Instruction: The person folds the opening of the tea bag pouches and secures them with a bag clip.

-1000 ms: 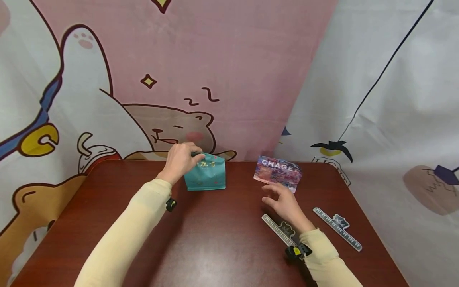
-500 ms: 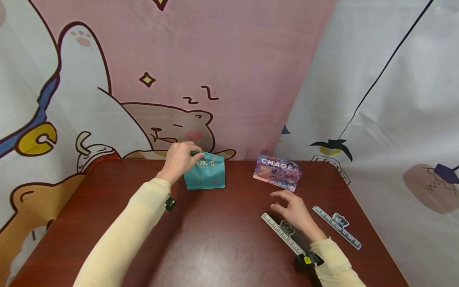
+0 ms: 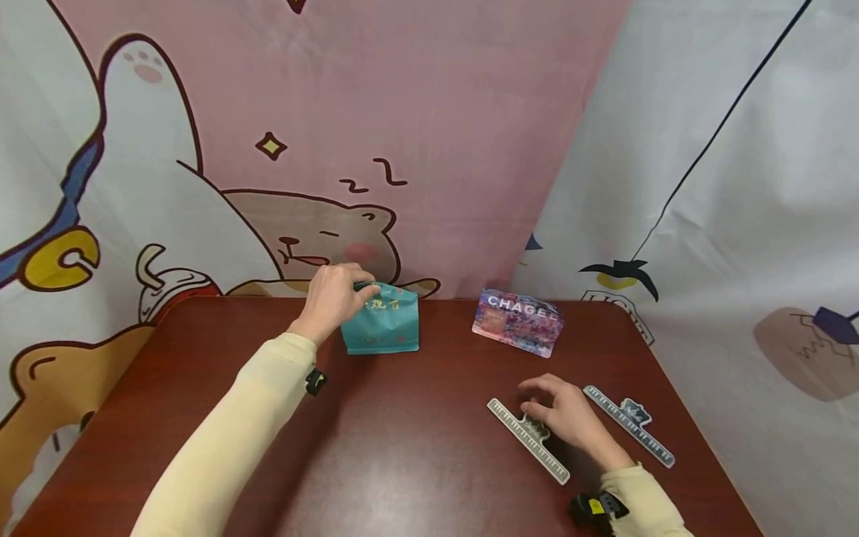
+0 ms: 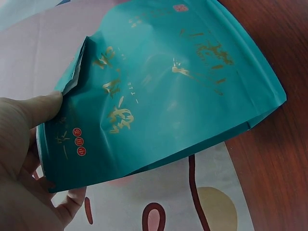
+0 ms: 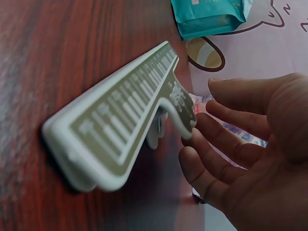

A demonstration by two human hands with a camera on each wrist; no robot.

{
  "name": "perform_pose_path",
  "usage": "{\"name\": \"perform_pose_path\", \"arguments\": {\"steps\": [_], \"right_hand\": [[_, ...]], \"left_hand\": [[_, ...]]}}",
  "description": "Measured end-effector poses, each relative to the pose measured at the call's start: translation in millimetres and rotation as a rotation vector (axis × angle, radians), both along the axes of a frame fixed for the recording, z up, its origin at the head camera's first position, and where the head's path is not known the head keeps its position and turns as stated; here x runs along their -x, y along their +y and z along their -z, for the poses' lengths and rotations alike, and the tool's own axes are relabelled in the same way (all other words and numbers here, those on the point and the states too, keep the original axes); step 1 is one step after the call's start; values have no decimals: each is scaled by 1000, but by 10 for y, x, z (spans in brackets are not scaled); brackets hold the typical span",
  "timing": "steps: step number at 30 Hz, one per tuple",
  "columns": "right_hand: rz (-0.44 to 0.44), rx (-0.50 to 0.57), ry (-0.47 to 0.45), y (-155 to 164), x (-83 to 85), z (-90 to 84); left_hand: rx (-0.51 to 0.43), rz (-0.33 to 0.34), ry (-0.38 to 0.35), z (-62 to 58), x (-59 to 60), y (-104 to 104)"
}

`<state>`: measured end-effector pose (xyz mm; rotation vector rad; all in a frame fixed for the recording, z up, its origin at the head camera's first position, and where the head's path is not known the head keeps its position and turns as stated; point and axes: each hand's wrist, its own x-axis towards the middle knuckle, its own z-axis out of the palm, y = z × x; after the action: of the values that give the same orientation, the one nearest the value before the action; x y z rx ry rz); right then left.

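My left hand (image 3: 333,300) pinches the folded top edge of a teal pouch (image 3: 380,326) that stands at the table's far edge. In the left wrist view, the thumb presses the front of the pouch (image 4: 159,96) while other fingers reach behind it. A long-jawed bag clip (image 3: 529,441) with a pale keyboard pattern lies on the table at the right. Beside its handle is my right hand (image 3: 567,412), fingers loosely bent and holding nothing. The right wrist view shows the clip's handle (image 5: 174,98) right at those fingertips, with thumb and fingers parted.
A second similar clip (image 3: 629,426) lies further right, near the table's right edge. A purple-pink pouch marked CHAGEE (image 3: 517,326) sits at the back right. Behind the brown table (image 3: 416,418) hangs a printed cartoon cloth (image 3: 470,149).
My right hand has drawn back from beside the purple-pink pouch, toward me and slightly right, to the nearer clip's handle. The left hand still grips the teal pouch.
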<state>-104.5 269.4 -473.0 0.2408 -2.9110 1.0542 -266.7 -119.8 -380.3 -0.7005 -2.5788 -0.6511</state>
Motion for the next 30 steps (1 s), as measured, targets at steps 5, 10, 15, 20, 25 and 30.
{"name": "perform_pose_path", "arguments": {"steps": [5,10,15,20,25,30], "right_hand": [[-6,1,-11,56,-47,25],[-26,37,-69,91,-88,53],[-54,62,-67,93,-111,61],[-84,59,-77,122,-144,65],[-89,44,-86,148,-164,72],[-90,37,-72,162,-170,72]], "left_hand": [[5,8,1,-10,14,11],[4,5,-11,-12,-10,18],[1,-5,-11,-8,-19,8],[3,-6,-7,-9,-9,5],[7,-10,-13,-16,-2,4],[9,-11,-12,-17,6,4]]}}
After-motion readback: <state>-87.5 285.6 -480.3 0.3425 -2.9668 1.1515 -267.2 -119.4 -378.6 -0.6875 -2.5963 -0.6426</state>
